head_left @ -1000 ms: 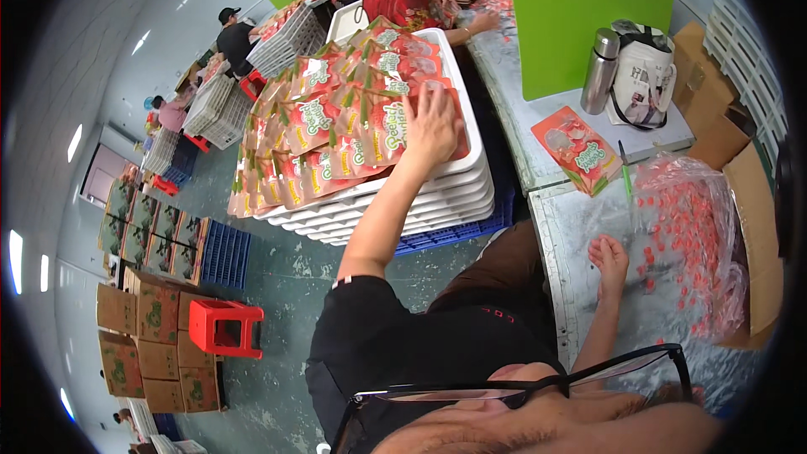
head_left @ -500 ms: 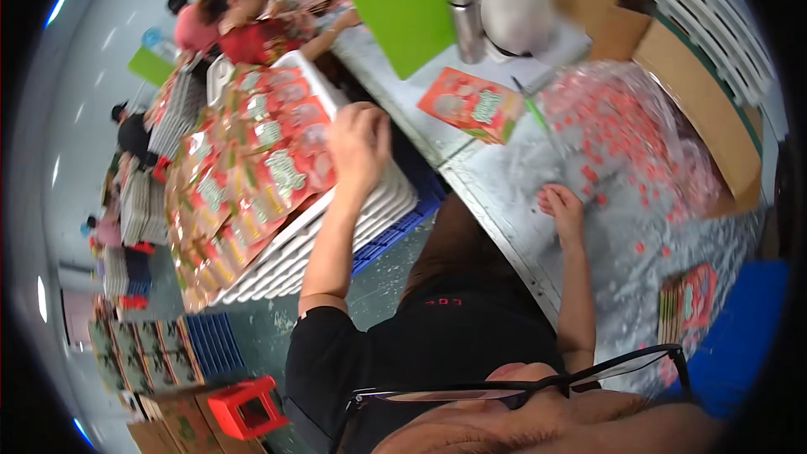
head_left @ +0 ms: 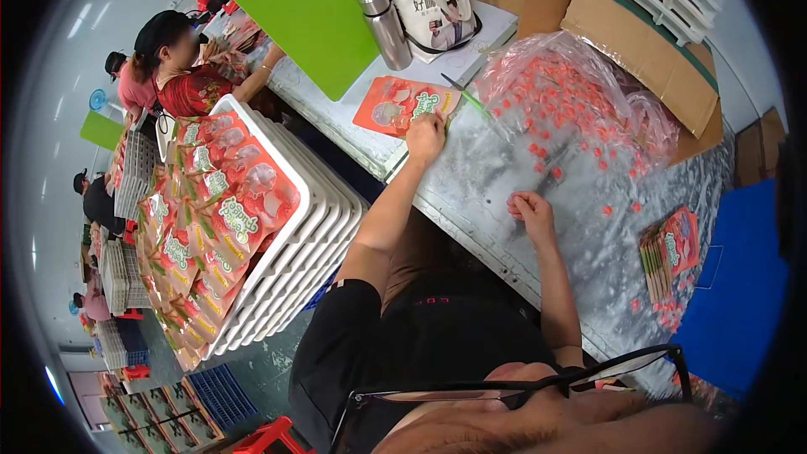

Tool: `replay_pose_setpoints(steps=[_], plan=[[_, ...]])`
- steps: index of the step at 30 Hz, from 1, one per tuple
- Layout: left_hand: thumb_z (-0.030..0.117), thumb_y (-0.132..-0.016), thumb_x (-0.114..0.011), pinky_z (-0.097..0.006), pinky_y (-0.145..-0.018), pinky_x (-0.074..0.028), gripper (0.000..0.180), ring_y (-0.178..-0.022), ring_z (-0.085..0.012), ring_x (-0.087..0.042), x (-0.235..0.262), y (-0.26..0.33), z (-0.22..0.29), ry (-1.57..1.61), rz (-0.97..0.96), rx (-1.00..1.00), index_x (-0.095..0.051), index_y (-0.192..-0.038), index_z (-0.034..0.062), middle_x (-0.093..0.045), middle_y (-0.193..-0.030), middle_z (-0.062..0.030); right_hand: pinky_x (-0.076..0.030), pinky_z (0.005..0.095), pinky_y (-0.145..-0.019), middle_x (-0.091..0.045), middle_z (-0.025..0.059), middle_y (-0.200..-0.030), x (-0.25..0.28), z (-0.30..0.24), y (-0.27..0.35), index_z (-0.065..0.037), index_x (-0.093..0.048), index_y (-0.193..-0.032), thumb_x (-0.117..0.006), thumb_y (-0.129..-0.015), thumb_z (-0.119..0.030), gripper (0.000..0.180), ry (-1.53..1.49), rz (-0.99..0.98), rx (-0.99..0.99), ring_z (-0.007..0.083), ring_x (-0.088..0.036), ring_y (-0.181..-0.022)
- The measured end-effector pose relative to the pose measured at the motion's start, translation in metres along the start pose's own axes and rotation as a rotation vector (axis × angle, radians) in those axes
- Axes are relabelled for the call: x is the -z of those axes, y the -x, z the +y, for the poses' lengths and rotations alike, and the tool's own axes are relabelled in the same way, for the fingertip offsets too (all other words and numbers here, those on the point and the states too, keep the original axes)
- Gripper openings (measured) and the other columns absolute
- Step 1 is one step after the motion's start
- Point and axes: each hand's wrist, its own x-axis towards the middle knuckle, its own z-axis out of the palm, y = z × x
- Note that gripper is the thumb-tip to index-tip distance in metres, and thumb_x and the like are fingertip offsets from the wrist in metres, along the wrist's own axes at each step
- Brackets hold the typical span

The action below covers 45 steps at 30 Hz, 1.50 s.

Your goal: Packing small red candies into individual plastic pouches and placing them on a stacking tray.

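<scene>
My left hand (head_left: 426,138) is at the lower right edge of a flat red printed pouch (head_left: 388,108) on the table, its fingers closed on that edge. Over the grey tabletop my right hand (head_left: 535,215) has its fingers pinched together; whether something small is between them I cannot make out. A green-handled tool (head_left: 472,101) with a dark tip lies just right of the pouch. Farther right, small red pieces (head_left: 546,109) spill out of a clear plastic bag (head_left: 651,122). To my left, many similar pouches (head_left: 210,219) lie overlapping in the top tray of a white stack (head_left: 294,261).
A steel flask (head_left: 385,29) and a white bag (head_left: 433,13) stand at the back, beside a green board (head_left: 294,8). An open cardboard box (head_left: 647,59) borders the table on the right. Upright pouches (head_left: 664,256) stand near a blue panel (head_left: 740,319). Co-workers (head_left: 181,63) are at far left.
My left hand has moved right from the tray of pouches to the single pouch on the table. The whole view has shifted; my right hand stays pinched over the table.
</scene>
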Motion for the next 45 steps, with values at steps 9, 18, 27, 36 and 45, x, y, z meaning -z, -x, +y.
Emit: replay_pose_setpoints(steps=[9,18,27,36,45], plan=[[0.006,-0.081,-0.088,-0.033,-0.045,-0.052,0.022,-0.051,-0.0178,-0.066,0.018,-0.023,-0.021,0.906,-0.332,0.655,-0.066,-0.079,0.0033,-0.071,-0.072,-0.0114,-0.059,0.0279,-0.078,-0.077,0.0105,-0.101,-0.027,-0.011,-0.006,0.002,-0.071,-0.116,-0.065,-0.103,-0.014,0.021,0.042,-0.050,0.059,0.0161,-0.074,-0.086],[0.002,-0.084,-0.084,-0.027,-0.055,-0.042,0.026,-0.058,-0.0111,-0.054,0.047,0.031,0.015,0.681,-0.220,-0.059,-0.064,-0.068,0.0053,-0.064,-0.068,-0.0030,-0.048,0.0468,-0.107,-0.067,0.0165,-0.126,-0.097,-0.082,-0.027,-0.001,-0.064,-0.128,-0.071,-0.086,-0.001,0.043,0.739,0.047,1.103,0.0336,-0.062,-0.121],[0.000,-0.089,-0.077,-0.024,-0.060,-0.042,0.024,-0.065,-0.0060,-0.054,0.107,0.093,0.085,0.980,-0.221,0.291,-0.061,-0.073,0.0065,-0.061,-0.070,0.0010,-0.048,0.0489,-0.103,-0.065,0.0113,-0.104,-0.098,-0.056,-0.001,-0.002,-0.068,-0.118,-0.077,-0.081,-0.009,0.038,0.919,-0.083,1.062,0.0316,-0.064,-0.100],[0.003,-0.081,-0.081,-0.044,-0.079,-0.048,0.022,-0.078,-0.0296,-0.061,0.138,0.111,0.140,0.566,-0.292,-0.033,-0.060,-0.072,-0.0009,-0.063,-0.076,-0.0126,-0.051,0.0504,-0.100,-0.070,0.0191,-0.118,-0.086,-0.076,0.001,-0.005,-0.067,-0.121,-0.071,-0.090,-0.030,0.040,0.895,-0.516,0.623,0.0400,-0.065,-0.115],[0.010,-0.076,-0.088,-0.032,-0.096,-0.051,0.101,-0.114,-0.0206,-0.061,0.182,0.066,0.128,0.617,-1.180,-0.199,-0.031,-0.159,0.0053,-0.054,-0.144,-0.0153,-0.050,0.0497,-0.093,-0.071,0.0169,-0.103,-0.061,-0.125,0.040,-0.006,-0.067,-0.098,-0.062,-0.096,-0.038,0.032,0.852,-0.693,0.657,0.0369,-0.067,-0.095]])
